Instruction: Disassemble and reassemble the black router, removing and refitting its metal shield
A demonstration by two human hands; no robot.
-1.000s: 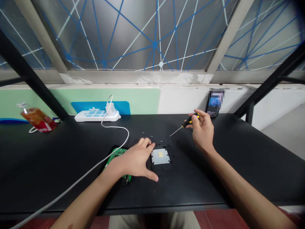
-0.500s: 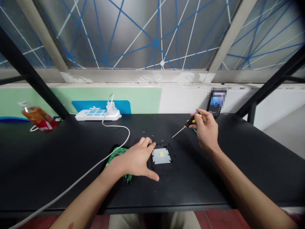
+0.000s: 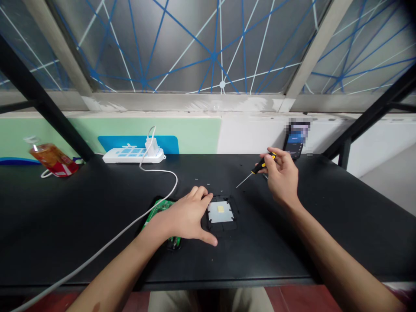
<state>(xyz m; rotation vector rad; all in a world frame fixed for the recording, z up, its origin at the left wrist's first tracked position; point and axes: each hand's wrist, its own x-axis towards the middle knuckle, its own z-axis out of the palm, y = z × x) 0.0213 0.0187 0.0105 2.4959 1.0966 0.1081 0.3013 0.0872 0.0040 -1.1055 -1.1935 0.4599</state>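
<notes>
A black-and-yellow screwdriver [image 3: 261,165] is gripped in the fingers of my right hand [image 3: 282,177]. Its thin shaft slants down to the left, with the tip near a black plastic piece [image 3: 234,211] that carries a silver plate [image 3: 214,213]. A small cream square [image 3: 221,209] sits on that plate. My left hand [image 3: 188,214] rests spread at the left side of this piece, thumb apart from the fingers. Under my left wrist lies a green circuit board [image 3: 158,209] in a dark casing, partly hidden. Several small screws, one of them a screw [image 3: 222,190], lie behind the black piece.
A white cable [image 3: 130,225] runs across the table from a power strip [image 3: 130,156] at the back. The phone [image 3: 294,141] leans on the wall at the back right. A drink bottle [image 3: 53,160] tilts at the far left. Black frame bars [image 3: 367,112] rise at both sides.
The screwdriver tip has shifted very slightly to the right. Both hands otherwise stay almost where they were.
</notes>
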